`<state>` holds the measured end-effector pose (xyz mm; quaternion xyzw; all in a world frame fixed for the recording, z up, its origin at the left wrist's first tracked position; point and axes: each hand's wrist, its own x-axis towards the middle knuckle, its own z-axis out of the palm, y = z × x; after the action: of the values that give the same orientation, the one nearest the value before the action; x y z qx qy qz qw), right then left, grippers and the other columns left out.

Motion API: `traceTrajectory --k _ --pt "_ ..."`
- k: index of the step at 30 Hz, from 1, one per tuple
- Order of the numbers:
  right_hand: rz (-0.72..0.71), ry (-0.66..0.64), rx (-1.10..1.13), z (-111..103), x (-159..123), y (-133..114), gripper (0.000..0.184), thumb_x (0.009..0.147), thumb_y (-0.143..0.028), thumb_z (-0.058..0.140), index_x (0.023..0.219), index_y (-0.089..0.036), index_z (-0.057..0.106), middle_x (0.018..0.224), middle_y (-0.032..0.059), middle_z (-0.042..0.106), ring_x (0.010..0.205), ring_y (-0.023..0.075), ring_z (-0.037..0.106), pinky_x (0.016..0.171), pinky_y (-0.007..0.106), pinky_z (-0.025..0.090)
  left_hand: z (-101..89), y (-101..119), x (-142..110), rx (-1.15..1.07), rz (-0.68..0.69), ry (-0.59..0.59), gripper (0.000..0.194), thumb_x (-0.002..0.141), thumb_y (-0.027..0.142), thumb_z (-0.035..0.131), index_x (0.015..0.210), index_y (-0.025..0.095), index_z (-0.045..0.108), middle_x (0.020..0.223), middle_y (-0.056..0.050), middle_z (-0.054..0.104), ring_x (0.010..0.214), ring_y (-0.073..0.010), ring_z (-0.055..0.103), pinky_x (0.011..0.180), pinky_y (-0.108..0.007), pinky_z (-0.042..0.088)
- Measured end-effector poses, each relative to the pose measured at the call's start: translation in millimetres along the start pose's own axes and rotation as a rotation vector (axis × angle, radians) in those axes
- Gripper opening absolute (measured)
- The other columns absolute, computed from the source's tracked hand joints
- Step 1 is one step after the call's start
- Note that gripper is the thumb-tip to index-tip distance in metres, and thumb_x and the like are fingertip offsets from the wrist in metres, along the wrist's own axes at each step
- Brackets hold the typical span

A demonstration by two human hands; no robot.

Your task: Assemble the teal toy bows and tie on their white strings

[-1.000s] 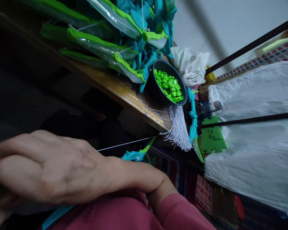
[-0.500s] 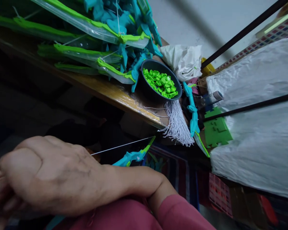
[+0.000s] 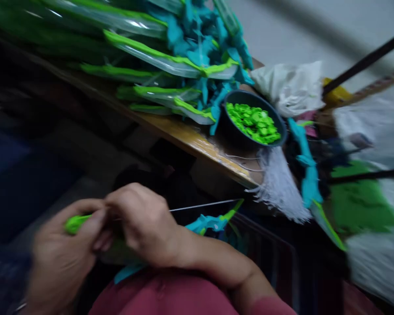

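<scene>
My left hand [image 3: 57, 258] and my right hand [image 3: 141, 225] meet at the lower left over a teal and green toy bow [image 3: 206, 223] that lies across my lap. The fingers of my left hand pinch the bow's green tip [image 3: 74, 224]. Right-hand fingers are curled against that same end, where the white string [image 3: 203, 204] starts. From there the string runs taut to the bow's far green tip. The picture is blurred by motion.
A wooden table edge [image 3: 197, 144] carries a pile of wrapped teal and green bows [image 3: 170, 65], a black bowl of green plastic pieces [image 3: 252, 122] and a bundle of white strings [image 3: 282, 188]. White plastic bags [image 3: 289, 87] and a green foam piece [image 3: 361, 201] lie to the right.
The view has swung left and pulled back, so both hands now show. My left hand has come up to pinch the green bow tip beside my right hand.
</scene>
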<state>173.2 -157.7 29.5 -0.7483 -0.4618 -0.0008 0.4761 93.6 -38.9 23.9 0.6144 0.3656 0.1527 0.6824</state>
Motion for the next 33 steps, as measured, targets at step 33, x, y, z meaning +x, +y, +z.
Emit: traceTrajectory --k 33 --pt "0.063 0.174 0.323 15.7 6.9 15.5 0.013 0.098 -0.008 0.051 0.095 -0.019 0.057 0.087 0.0016 0.060 0.078 0.0117 0.060 0.069 0.025 0.049 -4.0 -7.6 29.3 -0.532 -0.213 -0.366 0.035 0.077 0.040 0.083 0.073 0.015 0.060 0.056 0.006 0.047 0.040 -0.0028 0.035 0.035 -0.014 0.032"
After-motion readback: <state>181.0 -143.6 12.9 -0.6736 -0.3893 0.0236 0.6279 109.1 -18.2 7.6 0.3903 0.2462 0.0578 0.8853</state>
